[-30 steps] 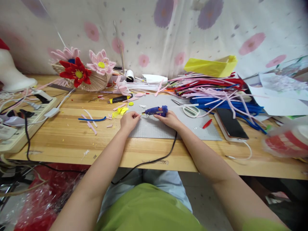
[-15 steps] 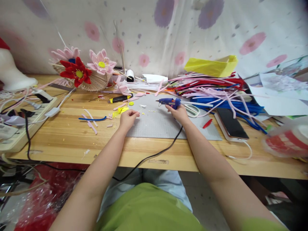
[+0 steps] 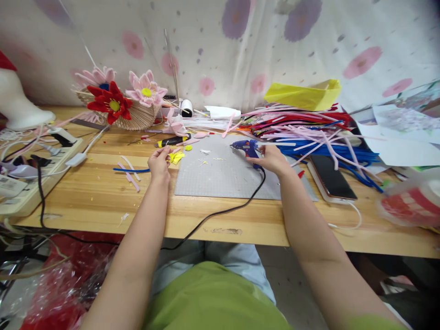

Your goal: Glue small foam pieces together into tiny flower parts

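Observation:
My left hand (image 3: 159, 163) is pinched closed beside the yellow pieces (image 3: 176, 158); anything between its fingertips is too small to make out. At the right of the grey cutting mat (image 3: 206, 183), my right hand (image 3: 272, 160) is just behind a blue glue gun (image 3: 244, 145). Its thumb reaches toward the handle while the fingers spread apart above, near the white glue stick (image 3: 282, 144). The gun's nozzle points left, and its black cord (image 3: 223, 211) runs off the table's front edge. White and yellow scraps (image 3: 205, 151) and a yellow disc (image 3: 188, 147) lie nearby.
Pipe cleaners (image 3: 302, 123) in several colours are heaped at the back right, near a phone (image 3: 332, 176). Red and pink flowers (image 3: 110, 104) stand on a woven fan shape at back left. A power strip (image 3: 41, 174) and a utility knife (image 3: 173, 140) lie on the left.
My left hand has moved left, off the mat's edge to the yellow pieces. My right hand has shifted right, uncovering the glue gun's handle; the gun has moved slightly right.

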`<state>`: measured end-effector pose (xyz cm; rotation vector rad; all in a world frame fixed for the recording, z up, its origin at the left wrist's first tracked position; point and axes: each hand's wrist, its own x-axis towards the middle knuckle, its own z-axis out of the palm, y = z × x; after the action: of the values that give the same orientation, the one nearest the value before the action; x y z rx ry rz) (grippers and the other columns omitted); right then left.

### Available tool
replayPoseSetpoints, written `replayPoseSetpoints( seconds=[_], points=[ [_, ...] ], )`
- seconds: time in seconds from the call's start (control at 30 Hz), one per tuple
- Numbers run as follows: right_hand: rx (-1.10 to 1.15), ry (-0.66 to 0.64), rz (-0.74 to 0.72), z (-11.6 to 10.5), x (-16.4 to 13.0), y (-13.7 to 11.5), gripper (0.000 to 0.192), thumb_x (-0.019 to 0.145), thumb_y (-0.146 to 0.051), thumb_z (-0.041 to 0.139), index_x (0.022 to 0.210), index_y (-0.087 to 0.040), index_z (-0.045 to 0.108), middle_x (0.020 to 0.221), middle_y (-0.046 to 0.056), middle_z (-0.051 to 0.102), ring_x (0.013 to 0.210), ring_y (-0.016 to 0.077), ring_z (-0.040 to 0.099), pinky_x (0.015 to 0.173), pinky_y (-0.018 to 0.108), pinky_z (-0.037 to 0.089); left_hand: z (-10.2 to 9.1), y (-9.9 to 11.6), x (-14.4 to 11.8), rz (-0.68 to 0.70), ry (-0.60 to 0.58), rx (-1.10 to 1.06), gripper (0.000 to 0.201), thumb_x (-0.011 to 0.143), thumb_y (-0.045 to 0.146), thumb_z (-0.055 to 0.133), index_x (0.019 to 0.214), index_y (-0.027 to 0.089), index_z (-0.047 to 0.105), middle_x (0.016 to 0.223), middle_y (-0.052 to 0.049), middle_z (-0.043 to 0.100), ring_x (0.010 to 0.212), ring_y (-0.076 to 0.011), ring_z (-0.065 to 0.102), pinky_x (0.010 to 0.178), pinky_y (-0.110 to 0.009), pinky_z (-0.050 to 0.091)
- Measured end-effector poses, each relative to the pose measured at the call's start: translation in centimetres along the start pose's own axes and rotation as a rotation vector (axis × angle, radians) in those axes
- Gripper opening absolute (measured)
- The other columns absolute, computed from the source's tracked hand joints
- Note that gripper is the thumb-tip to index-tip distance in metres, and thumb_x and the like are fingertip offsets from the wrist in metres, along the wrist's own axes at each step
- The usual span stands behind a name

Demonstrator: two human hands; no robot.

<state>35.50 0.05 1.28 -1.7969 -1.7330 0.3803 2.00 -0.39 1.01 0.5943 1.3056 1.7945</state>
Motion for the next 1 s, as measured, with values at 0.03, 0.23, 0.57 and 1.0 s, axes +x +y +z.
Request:
replayPoseSetpoints(
  seconds=[0.03,0.23,0.57,1.0],
  points=[
    [-0.157,-0.073,0.077,-0.9,-0.2,-0.3,0.039,0.054,-0.047,0.076,0.073,-0.019,0.059,0.076,0.007,0.062,0.071,0.0204,0.055,0.061,0.031,0.039,-0.1,0.0,0.1,0.002,0.012,-0.008,0.017,0.056,0.021,0.072,0.064,0.015,0.059,0.061,0.001,0.062,0.046,-0.0025,0.039,0.041,-0.015,0.021],
    [-0.335,-0.512,-0.04,-2.5,-1.6,-4.5,0.023,0.077,-0.038,0.058,0.064,-0.019,0.058,0.062,0.002,0.06,0.057,0.0124,0.049,0.055,0.027,0.032,-0.1,-0.2,0.4,0.003,0.04,-0.017,0.019,0.056,0.022,0.074,0.064,0.014,0.058,0.06,0.001,0.061,0.046,-0.0021,0.039,0.04,-0.015,0.021],
    [0.214,-0.393,-0.278,10.7,0.6,-13.5,0.009,0.081,-0.019,0.053,0.082,-0.017,0.062,0.08,0.001,0.068,0.071,0.0107,0.058,0.067,0.023,0.039,-0.6,0.4,0.7,0.026,0.109,-0.049,0.018,0.06,0.021,0.071,0.068,0.013,0.057,0.06,0.002,0.061,0.044,-0.0019,0.039,0.04,-0.016,0.019],
    [0.092,-0.267,-0.521,17.0,-1.3,-18.9,0.022,0.078,-0.012,0.048,0.095,-0.021,0.058,0.096,0.001,0.067,0.092,0.0182,0.055,0.072,0.028,0.04,-0.9,0.6,0.9,0.04,0.157,-0.097,0.019,0.064,0.021,0.071,0.07,0.013,0.055,0.062,0.002,0.059,0.044,-0.001,0.037,0.04,-0.015,0.021]
  ],
)
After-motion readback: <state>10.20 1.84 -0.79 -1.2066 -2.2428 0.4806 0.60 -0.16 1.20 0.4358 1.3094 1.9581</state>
